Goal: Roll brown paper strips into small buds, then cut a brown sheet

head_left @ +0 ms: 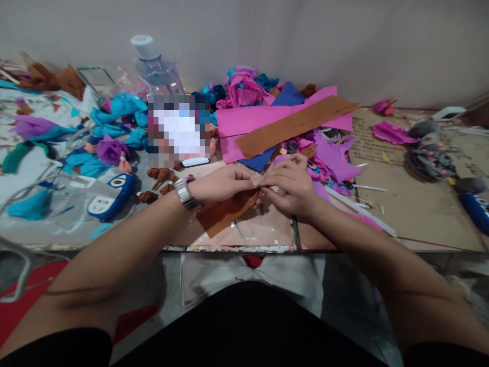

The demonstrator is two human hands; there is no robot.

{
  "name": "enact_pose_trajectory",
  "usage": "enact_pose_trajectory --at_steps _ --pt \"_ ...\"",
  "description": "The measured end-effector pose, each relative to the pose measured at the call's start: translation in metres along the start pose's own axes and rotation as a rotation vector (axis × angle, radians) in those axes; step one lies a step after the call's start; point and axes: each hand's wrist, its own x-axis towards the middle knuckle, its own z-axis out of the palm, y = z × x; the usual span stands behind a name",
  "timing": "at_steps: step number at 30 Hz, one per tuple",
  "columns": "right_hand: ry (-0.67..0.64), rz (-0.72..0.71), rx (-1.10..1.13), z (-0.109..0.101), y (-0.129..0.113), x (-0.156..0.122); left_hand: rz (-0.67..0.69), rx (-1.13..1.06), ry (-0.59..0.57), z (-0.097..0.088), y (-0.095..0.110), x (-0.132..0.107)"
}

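Brown crepe-paper strip (225,216) slants over the near middle of the tabletop (267,232), its free end toward the near left and its far right end at the fingertips of both hands. The left hand (225,184), with a metal-banded wristwatch (188,193) at its wrist, is closed in a pinch at that end, thumb and fingers together. The right hand (292,186) pinches there too from the right, its fingers bent and meeting the left fingertips; the exact fold between them is hidden.

Beyond the hands, a longer brown strip (294,127) lies diagonally over pink paper sheets (240,122), with blue paper (289,94) showing at their far side. Right of these is a crumpled light-purple piece (336,155). Twisted brown paper pieces (160,176) lie just beyond the left wrist, and to their left is a blue-and-white power strip (114,196). Farther left are a purple paper flower (110,150) and turquoise crumpled paper (128,107). At the far left of the middle, a clear bottle (158,71) with a white cap leans slightly left. Cardboard (382,204) covers the right side, bearing a dark gray bundle (431,160).
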Motion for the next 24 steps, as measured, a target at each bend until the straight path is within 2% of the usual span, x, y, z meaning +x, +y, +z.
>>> enact_pose_trajectory --at_steps 2,7,11,13,22,24 --pt "0.003 -0.007 0.003 -0.0003 -0.0005 0.0005 -0.003 0.001 0.009 0.0004 -0.0002 0.0004" --pt "0.029 -0.02 0.01 -0.0008 0.0001 0.0009 0.038 -0.014 0.115 0.0004 -0.0049 0.001" --pt "0.016 -0.004 0.014 -0.0013 0.0005 0.0008 0.0 -0.143 -0.055 0.0003 -0.0084 -0.0004" --pt "0.008 0.0 0.015 -0.0019 -0.0001 0.0012 -0.037 -0.242 -0.099 0.0004 -0.009 -0.001" --pt "-0.018 -0.037 0.038 -0.0031 0.003 -0.0009 -0.059 -0.335 -0.111 -0.0004 -0.0062 -0.0014" --pt "-0.025 -0.039 0.034 -0.0029 0.0044 -0.0015 -0.056 -0.316 -0.084 -0.0002 -0.0052 -0.0013"
